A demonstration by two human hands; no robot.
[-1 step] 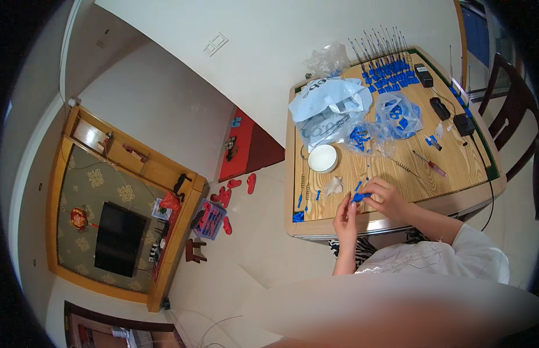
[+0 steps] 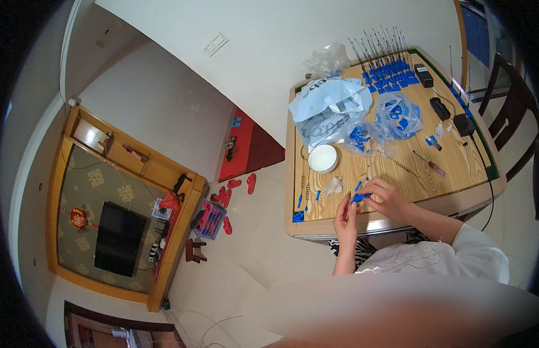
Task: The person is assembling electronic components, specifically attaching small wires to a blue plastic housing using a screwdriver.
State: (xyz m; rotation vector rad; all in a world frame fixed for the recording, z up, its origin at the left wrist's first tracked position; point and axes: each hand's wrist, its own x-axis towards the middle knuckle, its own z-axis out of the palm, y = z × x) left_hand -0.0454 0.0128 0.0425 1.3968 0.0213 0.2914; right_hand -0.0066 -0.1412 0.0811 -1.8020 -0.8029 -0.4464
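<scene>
"As your two hands meet over the near edge of the wood-grained surface (image 2: 467, 162), what are you holding?"

"You have a small blue piece (image 2: 359, 198) between them. Your right hand (image 2: 386, 198) pinches its right end, fingers together on it, and your left hand (image 2: 344, 217) has its fingers closed on the left end."

"Can you make out its shape?"

"Not fully; your fingers cover part of it."

"What lies near you?"

"A thin blue strip (image 2: 358, 186) shows just beyond your fingertips, with a crumpled white tissue (image 2: 334, 185) to its left and a white bowl (image 2: 323, 159) farther off. To your right you have a spring (image 2: 404, 167) and a screwdriver (image 2: 436, 169) with a reddish handle."

"And at the far side?"

"Blue blocks (image 2: 388, 78) stand in rows, springs reaching out beyond them. Nearer you is a clear bag (image 2: 391, 98) of blue parts."
</scene>
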